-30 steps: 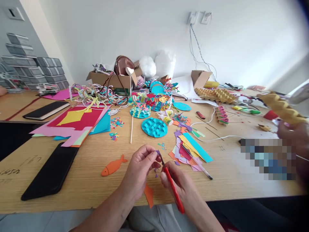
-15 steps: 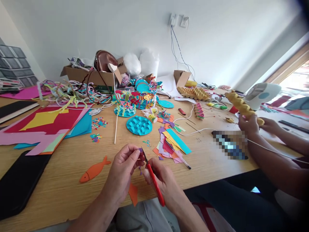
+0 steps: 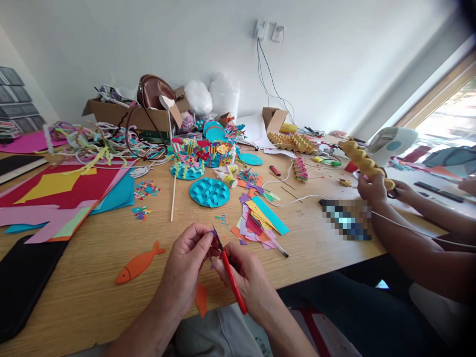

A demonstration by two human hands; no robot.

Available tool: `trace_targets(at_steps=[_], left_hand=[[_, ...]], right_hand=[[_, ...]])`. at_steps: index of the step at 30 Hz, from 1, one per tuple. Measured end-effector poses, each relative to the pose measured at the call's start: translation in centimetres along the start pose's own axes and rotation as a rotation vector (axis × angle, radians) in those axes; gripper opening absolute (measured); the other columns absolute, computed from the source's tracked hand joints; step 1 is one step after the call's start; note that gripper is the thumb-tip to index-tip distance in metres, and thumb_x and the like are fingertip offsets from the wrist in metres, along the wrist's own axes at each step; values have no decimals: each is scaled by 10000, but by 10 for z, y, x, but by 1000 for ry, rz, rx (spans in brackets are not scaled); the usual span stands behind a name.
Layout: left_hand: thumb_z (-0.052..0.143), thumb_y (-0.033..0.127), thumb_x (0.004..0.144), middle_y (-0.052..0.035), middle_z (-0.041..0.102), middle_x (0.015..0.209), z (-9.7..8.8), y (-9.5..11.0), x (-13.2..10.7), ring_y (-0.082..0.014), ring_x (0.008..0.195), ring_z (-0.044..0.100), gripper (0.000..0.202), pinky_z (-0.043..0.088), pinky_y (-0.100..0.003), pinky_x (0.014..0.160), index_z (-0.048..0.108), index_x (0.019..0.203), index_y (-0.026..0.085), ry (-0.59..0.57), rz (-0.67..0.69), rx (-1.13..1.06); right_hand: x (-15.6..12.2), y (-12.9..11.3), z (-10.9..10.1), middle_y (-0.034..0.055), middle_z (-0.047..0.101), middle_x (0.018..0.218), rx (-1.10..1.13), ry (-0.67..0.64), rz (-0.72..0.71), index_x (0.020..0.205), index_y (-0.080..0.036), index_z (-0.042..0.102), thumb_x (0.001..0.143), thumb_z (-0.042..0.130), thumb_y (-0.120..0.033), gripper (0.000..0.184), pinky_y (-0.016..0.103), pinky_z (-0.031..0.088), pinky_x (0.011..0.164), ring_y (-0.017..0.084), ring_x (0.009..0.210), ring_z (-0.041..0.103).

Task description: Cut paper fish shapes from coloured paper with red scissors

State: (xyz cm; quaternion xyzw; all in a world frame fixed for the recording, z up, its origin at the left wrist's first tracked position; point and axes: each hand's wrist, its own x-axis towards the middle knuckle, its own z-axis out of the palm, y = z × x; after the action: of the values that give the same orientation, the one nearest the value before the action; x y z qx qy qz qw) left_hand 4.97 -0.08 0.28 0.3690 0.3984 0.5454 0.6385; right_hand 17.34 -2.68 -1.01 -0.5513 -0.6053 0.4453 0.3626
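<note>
Gripped in your right hand [image 3: 248,275], the red scissors [image 3: 234,281] sat right of the orange fish [image 3: 136,268], blade gap unclear; your left hand [image 3: 188,260] pinched the purple scrap [image 3: 213,233], also right of the fish. Since a second ago, the scissors' tips had come up past the scrap, so cutting was likely unfinished. Counted: your two hands, one pair of scissors, one fish, one orange offcut [image 3: 201,300] nearer you than the fish, one pinched scrap.

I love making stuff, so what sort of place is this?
Probably a craft room or workshop: there are red-handled scissors in the right hand, an orange fish shape and a pile of colourful paper scraps.
</note>
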Motion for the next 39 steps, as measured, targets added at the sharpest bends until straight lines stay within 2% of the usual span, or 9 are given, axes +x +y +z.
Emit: trace_targets(at_steps=[10,27,32,39], left_hand=[[649,241,735,21,638,667,-3,-2,1,-102,630,575,85,477,-194,605,637,686,173,-20,10,-15],[674,287,712,22,623,670,-7,1,4,-93,604,559,134,471,-201,595,617,678,171,9,2,5],[618,311,774,23,613,704,-11,-4,3,-109,658,563,126,484,-224,631,621,736,190,-40,15,24],[612,218,753,37,591,645,-12,-6,5,-90,617,541,56,426,-175,572,616,707,188,-43,56,149]], right_hand=[[1,2,0,-53,352,542,-9,24,18,605,-201,374,782,550,-536,417,221,222,473,102,528,319],[0,12,1,-61,352,519,-58,13,-7,598,-202,374,806,563,-472,390,216,216,459,93,506,304],[0,13,2,-59,351,522,-52,34,-16,599,-202,375,807,558,-473,387,216,220,464,96,513,309],[-2,15,2,-61,349,516,-63,18,-12,596,-205,360,805,562,-467,392,216,213,459,94,507,300]])
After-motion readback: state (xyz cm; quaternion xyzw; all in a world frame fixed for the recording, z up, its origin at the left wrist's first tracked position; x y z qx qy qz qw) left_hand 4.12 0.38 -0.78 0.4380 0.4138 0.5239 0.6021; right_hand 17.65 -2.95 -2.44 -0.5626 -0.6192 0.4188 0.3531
